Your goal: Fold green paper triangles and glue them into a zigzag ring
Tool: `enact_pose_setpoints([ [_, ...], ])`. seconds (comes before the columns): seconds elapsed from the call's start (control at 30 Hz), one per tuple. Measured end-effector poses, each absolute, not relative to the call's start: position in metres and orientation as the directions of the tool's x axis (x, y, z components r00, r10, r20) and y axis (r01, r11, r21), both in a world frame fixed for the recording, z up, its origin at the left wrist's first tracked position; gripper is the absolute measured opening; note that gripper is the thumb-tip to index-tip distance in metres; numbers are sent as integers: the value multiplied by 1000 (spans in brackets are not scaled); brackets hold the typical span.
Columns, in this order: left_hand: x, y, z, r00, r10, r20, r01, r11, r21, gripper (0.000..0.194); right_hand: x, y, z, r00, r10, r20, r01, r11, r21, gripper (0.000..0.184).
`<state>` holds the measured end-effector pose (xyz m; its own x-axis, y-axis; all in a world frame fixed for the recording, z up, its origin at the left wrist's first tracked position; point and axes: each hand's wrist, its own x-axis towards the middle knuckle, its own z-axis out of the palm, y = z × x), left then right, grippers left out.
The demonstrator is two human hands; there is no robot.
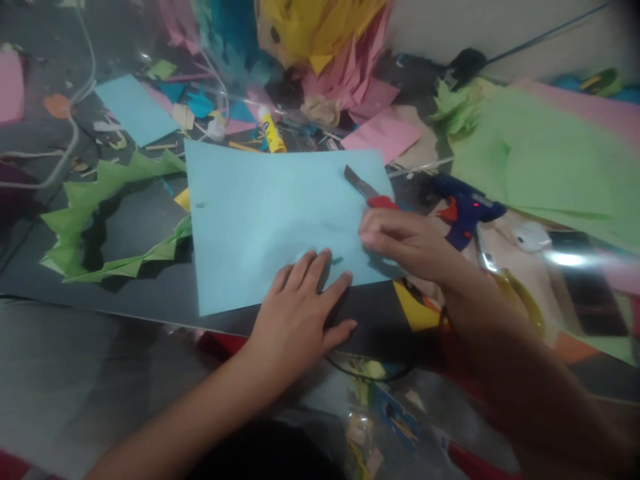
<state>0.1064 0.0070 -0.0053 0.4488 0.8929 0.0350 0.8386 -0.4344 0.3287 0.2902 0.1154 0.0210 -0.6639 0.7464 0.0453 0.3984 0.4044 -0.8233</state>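
A sheet of light blue paper (250, 213) lies on the dark table, its front edge close to the table's edge. My left hand (300, 300) rests on the paper's lower edge with fingers spread, holding nothing. Above the sheet's right side, my right hand (400, 240) is closed around red-handled scissors (363, 185). Their dark blades look closed and point up and left over the paper; most of the handle is hidden in my fist. Left of the sheet stands a green zigzag paper band (75, 233), its right end partly behind the paper.
A blue glue gun (470, 210) with a red light lies right of my right hand, near a dark phone (585, 287). Green paper sheets (555, 160) cover the right side. Behind are a yellow glue stick (273, 132), paper scraps and a yellow-and-pink paper figure (325, 33).
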Motion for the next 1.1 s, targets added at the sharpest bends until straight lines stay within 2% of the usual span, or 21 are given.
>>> enact_pose_setpoints([
  [0.17,107,6,-6,445,894,43,840,-434,327,53,305,118,31,-746,664,-49,420,412,-809,25],
  [0.37,108,7,-6,448,894,34,844,-435,313,54,294,115,17,-588,794,-154,633,333,-699,20],
  [0.47,108,7,-6,446,894,33,846,-433,312,54,286,113,11,-532,829,-174,687,302,-660,20],
  [0.7,108,7,-6,452,891,42,841,-441,312,53,279,111,5,-435,890,-137,682,226,-695,25],
  [0.9,108,7,-6,452,892,35,844,-440,307,53,285,114,6,-480,856,-191,618,175,-767,22],
  [1.1,108,7,-5,461,887,37,843,-451,294,53,282,113,5,-472,863,-181,651,203,-731,28],
])
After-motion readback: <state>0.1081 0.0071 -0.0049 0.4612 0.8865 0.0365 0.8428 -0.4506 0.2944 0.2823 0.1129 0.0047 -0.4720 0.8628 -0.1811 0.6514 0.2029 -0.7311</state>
